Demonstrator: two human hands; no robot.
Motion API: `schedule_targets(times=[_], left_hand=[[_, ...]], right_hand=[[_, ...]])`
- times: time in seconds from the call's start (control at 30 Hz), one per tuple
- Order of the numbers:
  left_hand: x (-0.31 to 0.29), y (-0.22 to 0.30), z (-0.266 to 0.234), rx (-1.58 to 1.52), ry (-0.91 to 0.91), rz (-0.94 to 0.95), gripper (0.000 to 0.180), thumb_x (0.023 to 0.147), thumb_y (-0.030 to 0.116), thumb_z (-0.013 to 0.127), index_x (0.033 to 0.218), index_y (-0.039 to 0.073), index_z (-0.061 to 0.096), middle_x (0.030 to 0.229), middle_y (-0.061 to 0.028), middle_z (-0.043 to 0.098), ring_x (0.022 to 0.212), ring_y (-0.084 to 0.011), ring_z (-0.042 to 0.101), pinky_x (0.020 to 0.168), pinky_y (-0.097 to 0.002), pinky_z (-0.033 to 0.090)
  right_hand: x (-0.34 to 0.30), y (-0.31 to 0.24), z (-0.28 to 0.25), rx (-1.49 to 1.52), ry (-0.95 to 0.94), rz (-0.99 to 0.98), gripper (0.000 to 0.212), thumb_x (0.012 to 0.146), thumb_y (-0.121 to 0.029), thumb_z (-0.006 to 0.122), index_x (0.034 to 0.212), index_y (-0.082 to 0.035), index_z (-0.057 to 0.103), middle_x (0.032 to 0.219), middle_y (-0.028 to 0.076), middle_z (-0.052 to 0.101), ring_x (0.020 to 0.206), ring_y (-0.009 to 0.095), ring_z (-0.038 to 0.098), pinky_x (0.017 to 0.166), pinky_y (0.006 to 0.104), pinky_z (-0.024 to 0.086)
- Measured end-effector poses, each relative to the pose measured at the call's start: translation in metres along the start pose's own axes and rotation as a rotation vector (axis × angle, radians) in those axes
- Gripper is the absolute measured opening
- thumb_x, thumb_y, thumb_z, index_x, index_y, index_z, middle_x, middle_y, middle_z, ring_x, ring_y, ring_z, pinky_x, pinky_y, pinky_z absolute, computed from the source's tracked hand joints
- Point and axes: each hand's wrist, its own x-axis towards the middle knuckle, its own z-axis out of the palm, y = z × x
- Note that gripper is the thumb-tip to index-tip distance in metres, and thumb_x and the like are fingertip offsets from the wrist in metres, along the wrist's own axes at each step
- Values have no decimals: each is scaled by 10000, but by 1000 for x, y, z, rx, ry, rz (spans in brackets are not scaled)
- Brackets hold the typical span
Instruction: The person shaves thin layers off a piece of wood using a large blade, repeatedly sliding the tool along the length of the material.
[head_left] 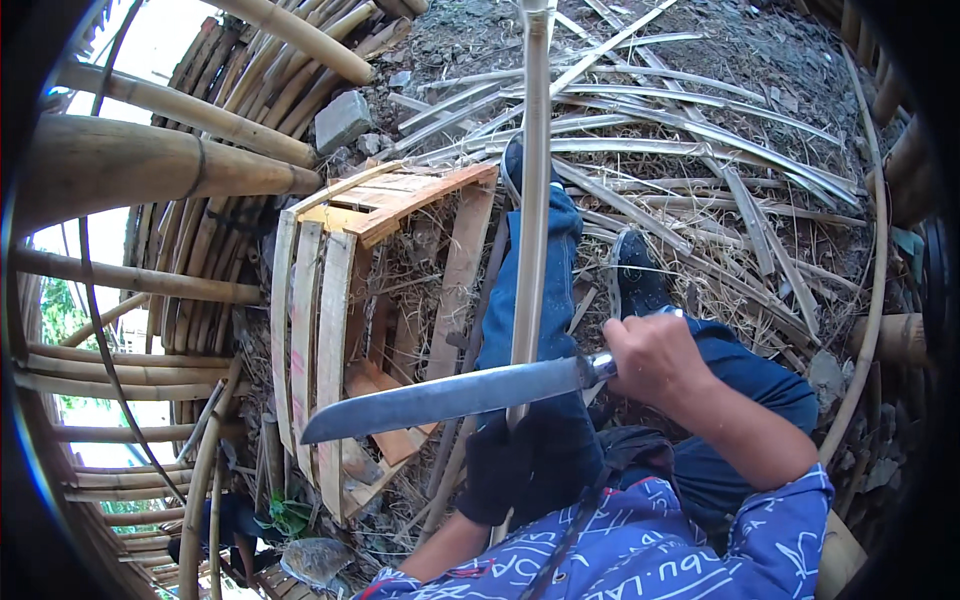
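My right hand (655,357), bare, is wrapped round the handle of a machete (450,397). Its long, broad blade points left and crosses in front of a long split bamboo strip (533,200). The strip runs from the top of the view down over my leg. On its lower part, below the blade, my left hand (500,468) in a black glove is closed; the fingers are partly hidden, and the strip's end shows beneath. Whether the blade touches the strip I cannot tell.
A wooden crate (335,330) lies to the left of my legs. Many split bamboo strips (700,145) and shavings cover the ground ahead. Bamboo poles (170,160) line the left side, near a grey block (342,122). Another person (235,535) is at the lower left.
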Motion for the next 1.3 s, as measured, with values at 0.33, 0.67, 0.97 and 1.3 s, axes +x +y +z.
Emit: schedule_targets(times=[0.33,0.67,0.97,1.3], left_hand=[[3,-11,1,124,47,117,232,879,176,542,776,-11,631,535,-106,563,477,-165,564,460,-325,403],[5,-11,-7,402,-14,448,136,887,131,555,850,41,650,576,-123,505,513,-223,561,437,-357,371],[-6,-16,-7,229,-30,274,166,870,140,600,744,34,617,562,-121,487,498,-226,523,445,-359,345],[-1,-17,-14,158,-60,94,196,880,177,584,757,26,605,585,-121,545,500,-203,555,456,-343,387]], right_hand=[[23,29,9,-131,49,-123,93,625,-106,597,651,-68,517,572,109,583,519,281,613,515,366,483],[35,54,10,-201,135,-36,275,534,-143,726,688,-71,510,624,94,591,582,286,620,542,398,499],[79,130,-9,-356,264,405,98,676,-123,606,727,-42,587,707,193,636,683,368,644,626,451,521],[70,117,-45,-132,462,396,87,726,-101,607,668,-48,569,583,157,597,579,341,624,542,432,489]])
